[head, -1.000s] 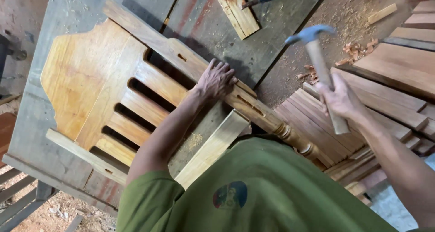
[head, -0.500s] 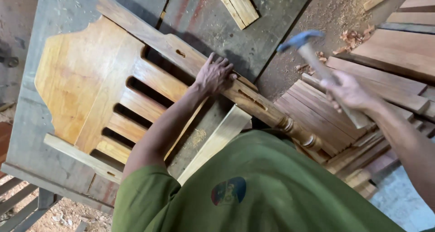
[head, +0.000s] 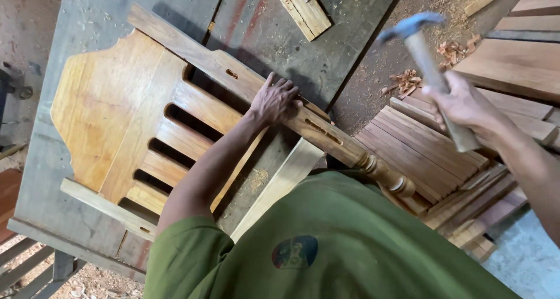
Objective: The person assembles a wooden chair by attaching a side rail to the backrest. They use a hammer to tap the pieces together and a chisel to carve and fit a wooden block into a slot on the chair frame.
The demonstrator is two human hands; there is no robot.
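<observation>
A person in a green shirt (head: 326, 246) fills the lower centre of the frame, seen from above. Their left hand (head: 274, 100), at mid-frame, lies palm down with fingers curled over the long wooden post (head: 303, 121) of a chair back (head: 116, 118). The post's long axis runs diagonally from the upper left of the frame to its turned end at lower right of centre; the hand presses near its middle, beside a slot cut in the wood. The right hand (head: 461, 106), right of centre, is closed around the handle of a hammer (head: 429, 60) held raised, its blurred metal head at upper right, well apart from the post and up and to the right of the left hand. The chair back, with slats and a shaped top panel at the left, lies flat on a grey, worn workbench (head: 274, 36). Farther right, stacked boards (head: 431, 153) and wood shavings (head: 408, 80) rest on the dusty floor. A short plank (head: 303, 7) sits at the top edge.
</observation>
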